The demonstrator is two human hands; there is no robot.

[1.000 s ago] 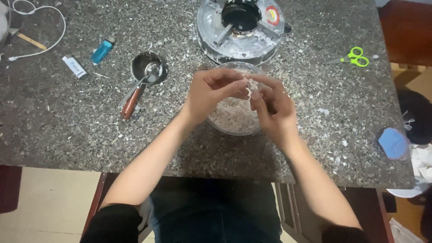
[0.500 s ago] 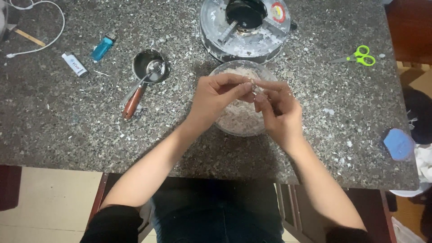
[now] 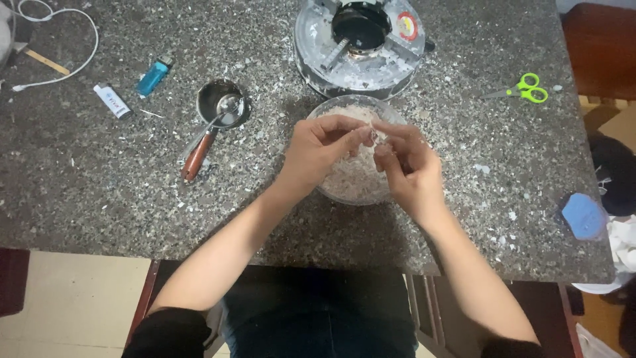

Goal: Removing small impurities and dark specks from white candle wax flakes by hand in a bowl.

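Both hands (image 3: 371, 149) pinch a small pale piece (image 3: 375, 135) above the glass bowl (image 3: 344, 189).

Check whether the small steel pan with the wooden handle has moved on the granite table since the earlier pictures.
No. The small steel pan keeps its spot left of the glass bowl, beside the blue lighter; only the camera view shifted.

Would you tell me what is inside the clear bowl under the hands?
The clear bowl holds a pale, flaky heap of crumbled bits. The left hand and right hand cover its middle, so what lies beneath them is hidden.
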